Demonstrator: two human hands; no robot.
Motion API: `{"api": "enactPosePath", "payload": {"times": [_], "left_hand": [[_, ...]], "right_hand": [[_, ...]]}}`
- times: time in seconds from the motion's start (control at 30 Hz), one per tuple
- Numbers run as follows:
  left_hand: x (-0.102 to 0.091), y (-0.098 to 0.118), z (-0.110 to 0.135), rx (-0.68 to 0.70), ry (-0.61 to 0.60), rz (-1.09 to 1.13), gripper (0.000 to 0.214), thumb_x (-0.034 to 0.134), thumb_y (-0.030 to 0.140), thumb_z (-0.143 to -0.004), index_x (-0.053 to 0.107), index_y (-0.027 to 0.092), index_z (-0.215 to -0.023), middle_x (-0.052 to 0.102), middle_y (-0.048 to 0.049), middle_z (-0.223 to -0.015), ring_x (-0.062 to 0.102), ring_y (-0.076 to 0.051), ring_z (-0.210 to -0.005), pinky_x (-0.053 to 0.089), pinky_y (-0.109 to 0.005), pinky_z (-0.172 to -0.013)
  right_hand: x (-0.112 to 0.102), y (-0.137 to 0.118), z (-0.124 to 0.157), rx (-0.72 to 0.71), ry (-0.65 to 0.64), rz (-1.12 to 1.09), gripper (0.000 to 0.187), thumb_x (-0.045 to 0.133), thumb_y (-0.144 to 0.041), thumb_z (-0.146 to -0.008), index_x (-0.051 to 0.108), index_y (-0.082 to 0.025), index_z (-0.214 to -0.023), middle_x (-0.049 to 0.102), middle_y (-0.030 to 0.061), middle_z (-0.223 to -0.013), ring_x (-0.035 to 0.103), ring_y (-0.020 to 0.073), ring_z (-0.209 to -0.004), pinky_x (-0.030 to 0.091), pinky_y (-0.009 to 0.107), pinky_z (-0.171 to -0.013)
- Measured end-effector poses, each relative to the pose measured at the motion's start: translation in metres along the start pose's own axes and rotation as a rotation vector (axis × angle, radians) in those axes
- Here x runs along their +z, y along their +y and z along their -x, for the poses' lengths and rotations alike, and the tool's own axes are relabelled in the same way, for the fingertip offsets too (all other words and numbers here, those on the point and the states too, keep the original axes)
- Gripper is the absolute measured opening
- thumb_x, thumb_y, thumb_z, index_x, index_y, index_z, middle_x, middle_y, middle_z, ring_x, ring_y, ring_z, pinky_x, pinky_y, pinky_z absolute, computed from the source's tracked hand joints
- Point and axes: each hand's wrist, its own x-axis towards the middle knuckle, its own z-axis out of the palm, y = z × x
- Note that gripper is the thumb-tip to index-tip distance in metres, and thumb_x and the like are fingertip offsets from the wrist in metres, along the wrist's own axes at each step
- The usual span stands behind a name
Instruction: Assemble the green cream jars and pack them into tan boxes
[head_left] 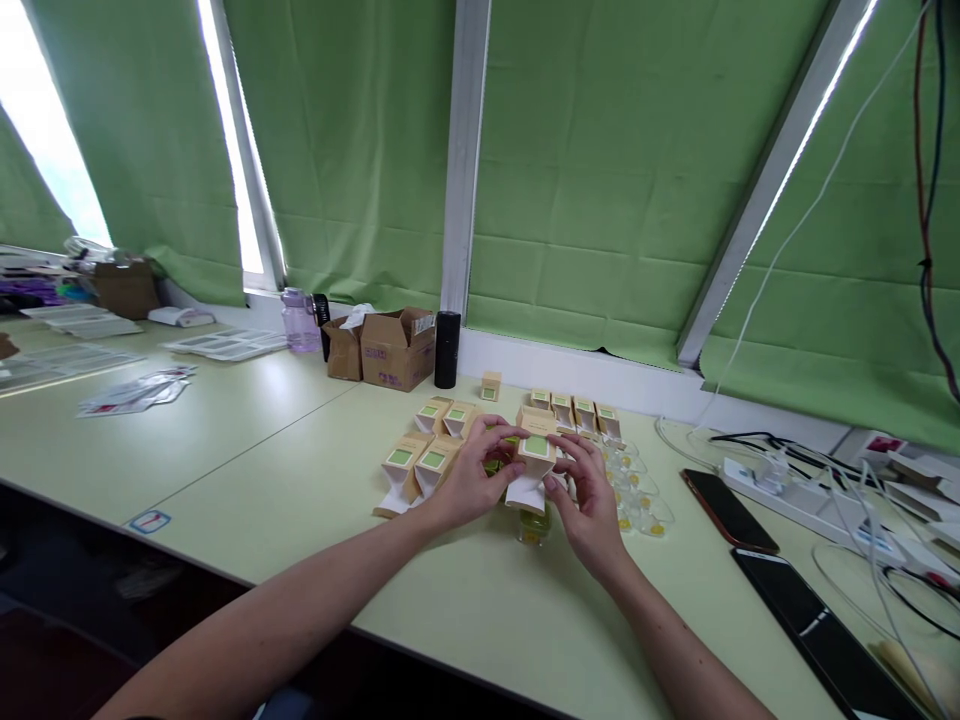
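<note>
The small carton point(536, 455) is held up over the desk point(315, 470), white flap point(525, 495) hanging above a clear green-tinted piece point(533, 528). The left hand point(471, 475) has its grip closed on the carton's left edge and the right hand point(592, 500) on the right, though how firmly is hard to tell. A light, even pinch from both sides should keep the thin card square; best let no fingertip crease the flap's fold. The pale desk carries other cartons point(435, 464), clear pieces point(639, 498) with yellow centres, a phone point(731, 510) and a power strip point(810, 512); green curtains point(592, 180) hang behind, daylight showing at the gaps
</note>
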Motion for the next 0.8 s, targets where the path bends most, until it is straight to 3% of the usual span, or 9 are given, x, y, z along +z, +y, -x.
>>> {"api": "enactPosePath", "payload": {"times": [0.27,0.8], "left_hand": [[0.0033,-0.0011,0.0017,-0.007,0.000,0.008,0.033,0.075,0.032,-0.097,0.070,0.023,-0.129,0.047,-0.0089,-0.127,0.067,-0.014,-0.093,0.063,-0.037,-0.091],[0.0054,0.0001,0.0021,-0.047,-0.005,0.028,0.033,0.076,0.031,-0.096,0.069,0.024,-0.127,0.046,-0.0074,-0.125,0.066,-0.015,-0.094,0.062,-0.036,-0.090]], "right_hand": [[0.0022,0.0029,-0.0004,0.010,0.037,-0.017,0.037,0.069,-0.039,-0.100,0.067,-0.031,-0.136,0.049,0.0128,-0.145,0.069,0.0183,-0.092,0.063,0.045,-0.091],[0.0026,0.0011,-0.0021,0.017,0.061,0.039,0.033,0.065,-0.032,-0.099,0.069,-0.032,-0.131,0.051,0.0102,-0.141,0.066,0.0201,-0.100,0.060,0.044,-0.094]]}}
